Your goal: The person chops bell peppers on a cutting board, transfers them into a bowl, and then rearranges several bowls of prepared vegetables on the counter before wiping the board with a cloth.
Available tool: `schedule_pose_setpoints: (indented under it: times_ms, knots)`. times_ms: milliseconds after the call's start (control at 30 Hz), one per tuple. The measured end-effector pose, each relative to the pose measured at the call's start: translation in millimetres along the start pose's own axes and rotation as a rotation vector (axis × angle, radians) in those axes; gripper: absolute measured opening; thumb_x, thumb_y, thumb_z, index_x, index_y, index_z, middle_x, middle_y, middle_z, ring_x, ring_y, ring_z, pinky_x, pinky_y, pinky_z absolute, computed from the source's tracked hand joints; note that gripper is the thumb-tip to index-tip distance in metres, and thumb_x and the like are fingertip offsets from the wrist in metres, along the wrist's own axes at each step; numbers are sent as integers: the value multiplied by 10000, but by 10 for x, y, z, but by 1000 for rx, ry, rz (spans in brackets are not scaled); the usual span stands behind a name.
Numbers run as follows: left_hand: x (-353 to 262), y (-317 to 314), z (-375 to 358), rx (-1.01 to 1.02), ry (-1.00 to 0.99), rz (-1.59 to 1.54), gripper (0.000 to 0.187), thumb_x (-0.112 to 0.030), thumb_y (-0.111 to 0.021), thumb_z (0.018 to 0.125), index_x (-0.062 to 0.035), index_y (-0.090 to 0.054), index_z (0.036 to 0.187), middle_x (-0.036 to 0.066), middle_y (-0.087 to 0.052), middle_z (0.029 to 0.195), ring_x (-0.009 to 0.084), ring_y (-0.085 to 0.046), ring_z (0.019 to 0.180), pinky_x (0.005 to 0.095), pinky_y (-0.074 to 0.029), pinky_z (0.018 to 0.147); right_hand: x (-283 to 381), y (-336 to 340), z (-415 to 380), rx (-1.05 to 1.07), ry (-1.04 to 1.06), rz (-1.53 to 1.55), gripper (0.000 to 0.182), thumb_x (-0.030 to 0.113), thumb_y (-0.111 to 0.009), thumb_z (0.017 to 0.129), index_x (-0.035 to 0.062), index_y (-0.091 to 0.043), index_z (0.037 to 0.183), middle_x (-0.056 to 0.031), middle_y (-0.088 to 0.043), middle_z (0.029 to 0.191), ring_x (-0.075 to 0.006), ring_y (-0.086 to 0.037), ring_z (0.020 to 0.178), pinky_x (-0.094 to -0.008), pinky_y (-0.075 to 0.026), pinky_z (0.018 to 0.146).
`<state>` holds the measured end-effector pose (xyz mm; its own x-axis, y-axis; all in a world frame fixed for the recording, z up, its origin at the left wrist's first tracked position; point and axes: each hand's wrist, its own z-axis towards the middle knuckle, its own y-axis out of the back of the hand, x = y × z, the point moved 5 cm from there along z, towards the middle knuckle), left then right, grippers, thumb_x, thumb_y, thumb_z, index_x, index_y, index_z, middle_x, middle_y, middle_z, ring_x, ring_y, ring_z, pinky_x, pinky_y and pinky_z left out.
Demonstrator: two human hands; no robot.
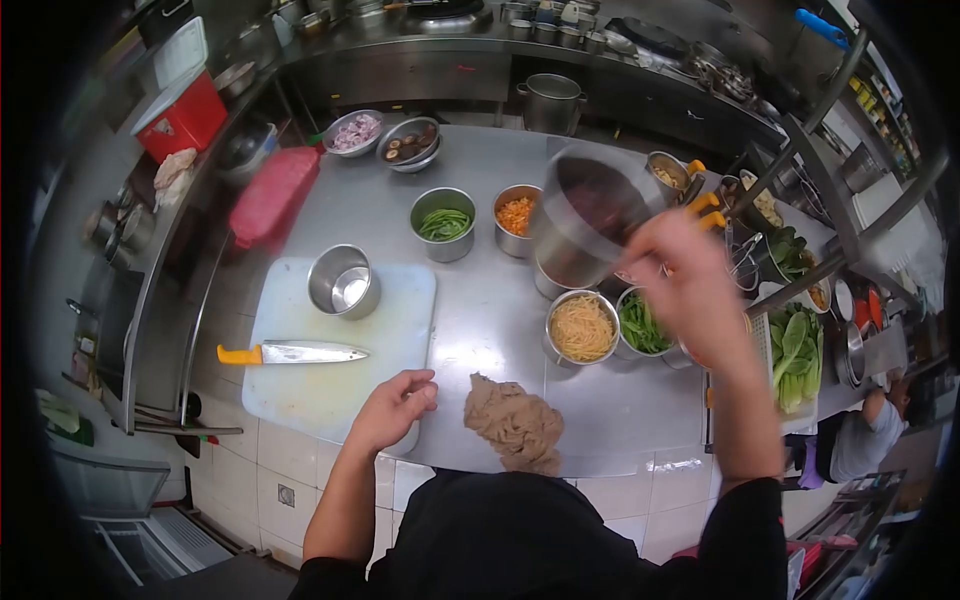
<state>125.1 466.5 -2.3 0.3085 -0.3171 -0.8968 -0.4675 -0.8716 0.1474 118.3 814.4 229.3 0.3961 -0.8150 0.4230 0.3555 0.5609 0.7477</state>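
My right hand (690, 285) pinches the rim of a steel pot (575, 235), raised and tilted above the table and blurred by motion; something dark red shows inside. My left hand (395, 408) hovers at the near right corner of the white cutting board (300, 400), fingers loosely curled and holding nothing. On the board are an upright steel pot (343, 285) with a bare shiny bottom and a yellow-handled knife (310, 352). A crumpled brown cloth (515, 425) lies right of my left hand. Beneath the raised pot stands a container of pale yellow shreds (582, 328).
Steel pots hold green beans or pods (443, 225), diced orange vegetable (515, 215) and cut greens (642, 322). Bowls of mushrooms (408, 145) and chopped purple onion (355, 132) stand farther back. At right are a shelf frame (830, 265), leafy greens (797, 355) and another person (865, 440).
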Motion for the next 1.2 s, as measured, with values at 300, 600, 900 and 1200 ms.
schedule_pose_setpoints:
  times_ms: [300,600,900,1200]
  knots:
    - [-445,280,669,-331,-292,328,530,-235,-649,1000,-27,-510,1467,212,-687,1221,264,-724,974,371,-555,873,274,-2075,-959,255,-187,-169,172,102,-716,857,25,-576,921,-156,-566,999,-354,-641,914,-455,-552,764]
    - [-747,302,1924,-429,-289,640,429,-204,-664,961,-87,-575,1363,306,-546,1337,462,-584,1186,489,-482,1005,52,-1672,-1173,100,-351,-100,265,211,-799,846,34,-713,1023,-150,-643,1031,-355,-665,907,-454,-552,792]
    - [-648,-20,1495,-237,-439,605,316,-232,-729,947,-25,-664,1176,240,-596,1231,365,-687,978,424,-555,888,-622,-1035,-1167,-55,-414,-267,288,236,-809,822,25,-734,1004,-165,-664,996,-365,-647,951,-457,-513,838]
    - [-587,-76,1591,-182,-240,182,490,-293,-675,1006,-40,-585,1417,140,-701,1255,207,-717,991,325,-567,850,-1279,-1321,-458,36,-300,-229,426,379,-770,872,47,-724,1135,-197,-654,1115,-381,-628,1048,-473,-492,918]
